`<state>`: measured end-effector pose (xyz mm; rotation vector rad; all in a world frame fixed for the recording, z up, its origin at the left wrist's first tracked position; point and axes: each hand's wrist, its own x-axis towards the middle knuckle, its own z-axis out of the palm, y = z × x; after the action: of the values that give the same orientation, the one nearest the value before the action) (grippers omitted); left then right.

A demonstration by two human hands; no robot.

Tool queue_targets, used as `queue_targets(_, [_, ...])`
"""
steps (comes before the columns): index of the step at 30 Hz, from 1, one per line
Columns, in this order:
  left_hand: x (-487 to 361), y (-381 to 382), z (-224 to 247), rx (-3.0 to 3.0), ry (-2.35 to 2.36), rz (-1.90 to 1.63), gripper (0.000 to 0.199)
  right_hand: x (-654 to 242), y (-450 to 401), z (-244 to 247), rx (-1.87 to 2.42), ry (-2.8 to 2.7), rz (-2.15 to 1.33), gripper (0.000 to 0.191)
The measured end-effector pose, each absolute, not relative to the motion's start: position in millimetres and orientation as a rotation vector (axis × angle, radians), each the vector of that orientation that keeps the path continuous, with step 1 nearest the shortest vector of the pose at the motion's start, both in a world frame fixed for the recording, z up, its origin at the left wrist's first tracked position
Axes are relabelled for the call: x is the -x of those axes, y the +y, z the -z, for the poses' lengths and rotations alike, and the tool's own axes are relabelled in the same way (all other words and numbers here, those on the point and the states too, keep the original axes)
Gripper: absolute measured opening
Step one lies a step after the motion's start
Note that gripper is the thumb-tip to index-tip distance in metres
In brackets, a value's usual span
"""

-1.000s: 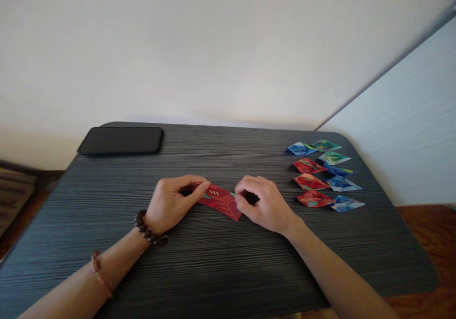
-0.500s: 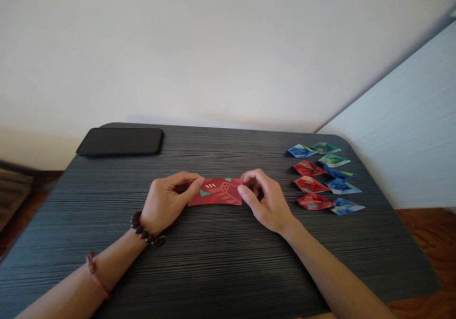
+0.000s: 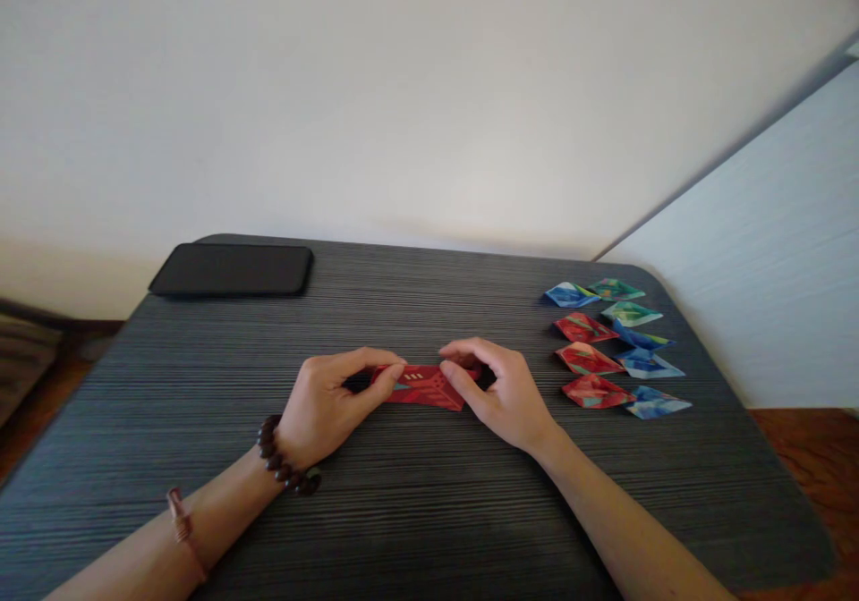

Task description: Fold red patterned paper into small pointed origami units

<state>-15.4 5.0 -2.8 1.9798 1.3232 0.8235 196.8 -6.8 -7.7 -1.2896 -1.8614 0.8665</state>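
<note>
A red patterned piece of paper [image 3: 424, 388], with cream bars and a teal patch, is stretched between my two hands over the middle of the table. My left hand [image 3: 339, 397] pinches its left end between thumb and fingers. At the right end, my right hand [image 3: 493, 391] grips it the same way, thumb in front and fingers curled behind. The paper's upper edge looks bent over. Fingertips on the far side are partly hidden. A dark bead bracelet [image 3: 282, 465] and a thin cord bracelet [image 3: 182, 525] circle my left wrist and forearm.
Several folded paper boats stand in two columns on the right, among them a red one [image 3: 596, 393] and a blue one [image 3: 656, 402]. A black phone-like slab [image 3: 232, 270] lies at the back left of the dark table [image 3: 376, 512]. Behind rises a pale wall [image 3: 416, 91].
The paper's visible face has become shorter from top to bottom, and its lower edge now slants. Both hands sit slightly lower in view; the left has shifted a little right.
</note>
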Motion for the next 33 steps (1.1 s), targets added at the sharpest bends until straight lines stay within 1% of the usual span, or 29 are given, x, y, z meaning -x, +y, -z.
queue_targets(1, [15.2, 4.7, 2.8, -1.995, 1.318, -0.818, 0.014, -196.6, -7.2, 7.5, 1.279, -1.913, -0.837, 0.009])
queue_targets(7, [12.0, 2.7, 3.6, -2.105, 1.211, -0.741, 0.013, -188.5, -13.9, 9.4, 1.19, -2.147, -0.67, 0.011])
queue_targets(13, [12.7, 3.6, 7.8, -2.245, 1.101, -0.871, 0.01, -188.0, -14.2, 7.8, 1.123, -2.262, -0.509, 0.012])
queue_targets(20, [18.9, 9.1, 4.7, -2.233, 1.254, -0.782, 0.014, -201.3, -7.8, 6.6, 1.126, -2.224, -0.556, 0.011])
queue_targets(33, [27.0, 18.5, 16.9, -2.532, 1.117, -0.82, 0.011, -206.2, -2.9, 9.5, 1.126, -2.225, -0.62, 0.006])
